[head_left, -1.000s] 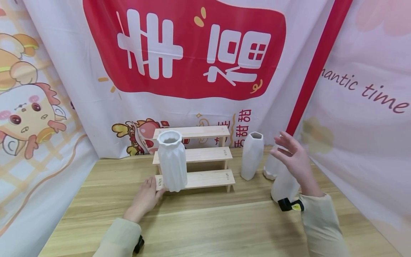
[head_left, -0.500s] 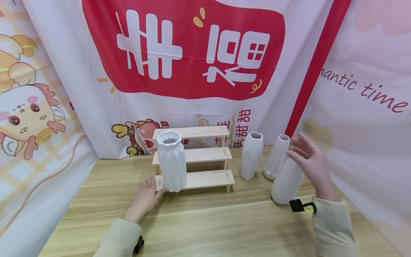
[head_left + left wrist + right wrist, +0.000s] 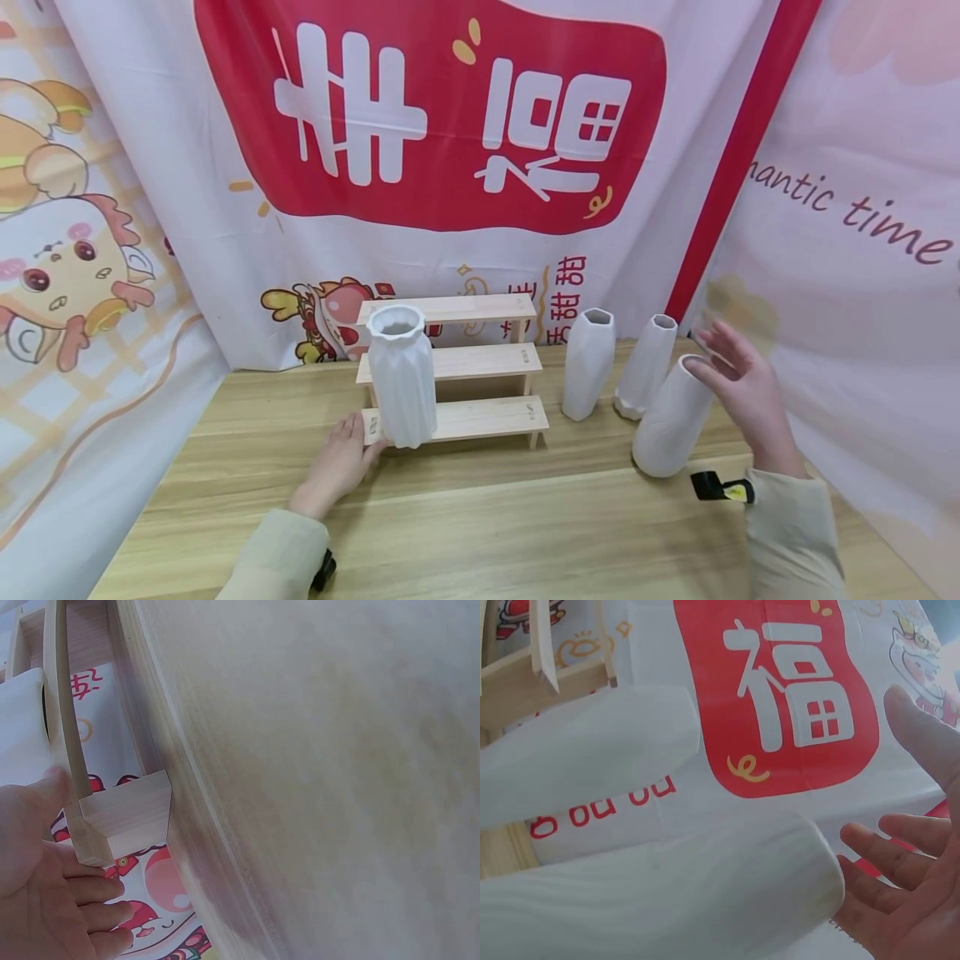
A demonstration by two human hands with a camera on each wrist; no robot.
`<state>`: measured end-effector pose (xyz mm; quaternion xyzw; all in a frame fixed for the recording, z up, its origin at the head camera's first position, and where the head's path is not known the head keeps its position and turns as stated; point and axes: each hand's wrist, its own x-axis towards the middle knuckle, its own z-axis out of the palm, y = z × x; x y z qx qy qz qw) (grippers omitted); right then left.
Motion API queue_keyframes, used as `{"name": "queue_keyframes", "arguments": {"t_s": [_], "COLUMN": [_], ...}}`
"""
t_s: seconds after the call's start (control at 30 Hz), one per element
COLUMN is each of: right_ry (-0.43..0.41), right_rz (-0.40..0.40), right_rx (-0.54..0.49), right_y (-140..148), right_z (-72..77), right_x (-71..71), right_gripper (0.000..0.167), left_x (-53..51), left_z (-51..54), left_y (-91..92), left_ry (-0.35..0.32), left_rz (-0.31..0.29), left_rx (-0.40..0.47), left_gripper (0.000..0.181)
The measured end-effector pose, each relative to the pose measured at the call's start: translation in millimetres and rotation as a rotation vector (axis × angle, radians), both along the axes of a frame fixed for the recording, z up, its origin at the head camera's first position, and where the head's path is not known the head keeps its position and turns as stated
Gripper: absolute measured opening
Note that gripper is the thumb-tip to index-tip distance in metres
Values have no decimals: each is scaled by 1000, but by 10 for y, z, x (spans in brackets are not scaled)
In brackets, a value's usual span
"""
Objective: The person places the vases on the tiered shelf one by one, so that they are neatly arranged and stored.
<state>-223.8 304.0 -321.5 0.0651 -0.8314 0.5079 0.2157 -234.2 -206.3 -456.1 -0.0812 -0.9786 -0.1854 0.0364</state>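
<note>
Vase (image 3: 670,423) beside your spread, empty right grip (image 3: 748,390) stands on the desk (image 3: 525,542), likely stiff, breakable and fairly light, best clasped round its body, while your left grip (image 3: 341,458) holds the rack (image 3: 480,420).

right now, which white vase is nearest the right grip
The smooth round vase, frontmost of three at right: its rim is beside the right grip; the faceted vase, slim vase and pleated vase stand farther off.
</note>
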Motion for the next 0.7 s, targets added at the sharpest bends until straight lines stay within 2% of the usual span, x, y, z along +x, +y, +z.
{"name": "queue_keyframes", "arguments": {"t_s": [0.2, 0.4, 0.7], "right_ry": [-59, -81, -111], "right_rz": [-46, -32, 9], "right_rx": [57, 77, 45], "right_y": [91, 151, 199], "right_z": [-65, -158, -330], "right_x": [0, -34, -62], "right_gripper": [74, 75, 74], "left_x": [-8, -19, -2], "left_z": [-7, -10, -12], "left_y": [0, 4, 1], "left_ry": [8, 8, 8], "left_rz": [-1, 2, -4], "left_rx": [-5, -6, -5], "left_gripper": [69, 69, 69]}}
